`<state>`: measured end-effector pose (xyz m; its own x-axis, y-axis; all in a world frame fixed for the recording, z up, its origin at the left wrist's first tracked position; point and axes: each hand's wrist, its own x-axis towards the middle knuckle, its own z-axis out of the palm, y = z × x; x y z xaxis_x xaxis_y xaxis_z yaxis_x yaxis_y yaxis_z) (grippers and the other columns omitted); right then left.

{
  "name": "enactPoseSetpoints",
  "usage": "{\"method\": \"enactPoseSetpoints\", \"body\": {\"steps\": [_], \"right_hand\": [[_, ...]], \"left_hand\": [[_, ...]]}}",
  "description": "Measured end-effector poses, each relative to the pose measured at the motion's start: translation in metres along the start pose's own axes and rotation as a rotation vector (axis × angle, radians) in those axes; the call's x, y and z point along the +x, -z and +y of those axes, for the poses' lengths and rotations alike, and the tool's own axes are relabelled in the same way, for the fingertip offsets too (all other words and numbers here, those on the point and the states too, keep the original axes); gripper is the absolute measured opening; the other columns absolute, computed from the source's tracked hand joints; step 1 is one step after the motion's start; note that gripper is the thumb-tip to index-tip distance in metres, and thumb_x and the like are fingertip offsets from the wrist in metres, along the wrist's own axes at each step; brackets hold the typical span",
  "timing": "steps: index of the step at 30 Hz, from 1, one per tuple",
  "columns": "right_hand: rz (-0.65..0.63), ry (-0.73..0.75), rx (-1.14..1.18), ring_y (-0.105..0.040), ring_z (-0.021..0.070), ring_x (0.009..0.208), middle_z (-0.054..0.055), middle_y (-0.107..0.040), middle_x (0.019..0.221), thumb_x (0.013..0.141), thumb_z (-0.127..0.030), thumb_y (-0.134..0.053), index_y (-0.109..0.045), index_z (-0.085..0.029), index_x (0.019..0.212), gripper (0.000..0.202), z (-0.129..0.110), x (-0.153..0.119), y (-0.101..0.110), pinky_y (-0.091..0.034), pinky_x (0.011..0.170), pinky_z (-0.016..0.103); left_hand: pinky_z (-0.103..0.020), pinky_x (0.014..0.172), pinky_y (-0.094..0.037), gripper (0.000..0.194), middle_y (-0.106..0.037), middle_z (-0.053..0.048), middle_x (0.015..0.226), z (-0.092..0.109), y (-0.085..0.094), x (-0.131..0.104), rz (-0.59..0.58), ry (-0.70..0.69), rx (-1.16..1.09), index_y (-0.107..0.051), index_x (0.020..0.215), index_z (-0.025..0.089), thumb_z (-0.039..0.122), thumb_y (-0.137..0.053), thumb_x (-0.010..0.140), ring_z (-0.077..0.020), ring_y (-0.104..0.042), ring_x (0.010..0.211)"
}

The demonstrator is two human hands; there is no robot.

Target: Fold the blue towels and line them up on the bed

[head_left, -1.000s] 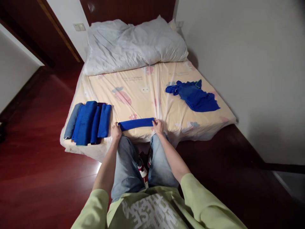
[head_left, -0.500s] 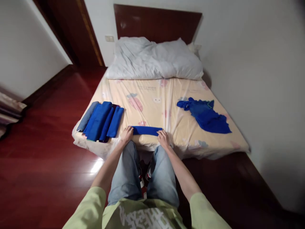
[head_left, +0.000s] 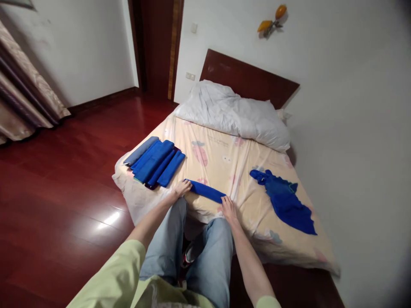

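Your left hand and right hand pinch opposite ends of the blue strip. Folded cloths lie left of the strip, a rumpled cloth right.

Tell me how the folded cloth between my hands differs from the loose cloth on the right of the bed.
The folded cloth is a neat, narrow strip; the loose cloth spreads wider, crumpled and irregular. Your left hand and right hand are at the folded cloth's two ends, while neither touches the loose cloth. Both are blue and lie on the bed.
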<state>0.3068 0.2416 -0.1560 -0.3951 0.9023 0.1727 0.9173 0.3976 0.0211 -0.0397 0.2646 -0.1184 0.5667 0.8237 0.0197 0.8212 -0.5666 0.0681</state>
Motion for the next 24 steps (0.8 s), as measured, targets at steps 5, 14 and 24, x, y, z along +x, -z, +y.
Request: {"method": "enactPoseSetpoints", "body": {"steps": [5,14,24], "right_hand": [[-0.001,0.048,-0.053,-0.062,0.0286,0.105,0.014,-0.069,0.106,0.084,-0.007,-0.047,-0.066,-0.020,0.109,0.034,0.006,0.019,0.021,-0.052,0.090,0.039],[-0.028,0.358,-0.183,-0.056,0.0303,0.107,0.018,-0.066,0.114,0.085,-0.005,-0.049,-0.063,-0.012,0.118,0.036,-0.051,0.158,0.073,-0.046,0.093,0.040],[0.112,0.565,0.085,-0.053,0.0285,0.113,0.017,-0.063,0.117,0.095,-0.001,-0.038,-0.064,-0.015,0.118,0.037,-0.186,0.356,0.035,-0.044,0.098,0.043]], "left_hand": [[-0.038,0.090,-0.045,0.031,-0.064,-0.016,0.117,-0.004,0.007,-0.031,0.155,-0.061,-0.053,-0.063,0.121,0.013,0.008,-0.051,0.092,-0.0247,-0.059,0.104],[-0.038,0.094,-0.049,0.029,-0.067,-0.013,0.110,-0.011,-0.032,-0.139,0.615,-0.103,-0.105,-0.060,0.126,0.012,0.011,-0.048,0.100,-0.0215,-0.061,0.101],[-0.036,0.082,-0.048,0.030,-0.065,-0.010,0.095,-0.062,-0.014,-0.154,0.548,0.212,-0.065,-0.062,0.124,0.014,0.013,-0.040,0.103,-0.0210,-0.059,0.092]]}}
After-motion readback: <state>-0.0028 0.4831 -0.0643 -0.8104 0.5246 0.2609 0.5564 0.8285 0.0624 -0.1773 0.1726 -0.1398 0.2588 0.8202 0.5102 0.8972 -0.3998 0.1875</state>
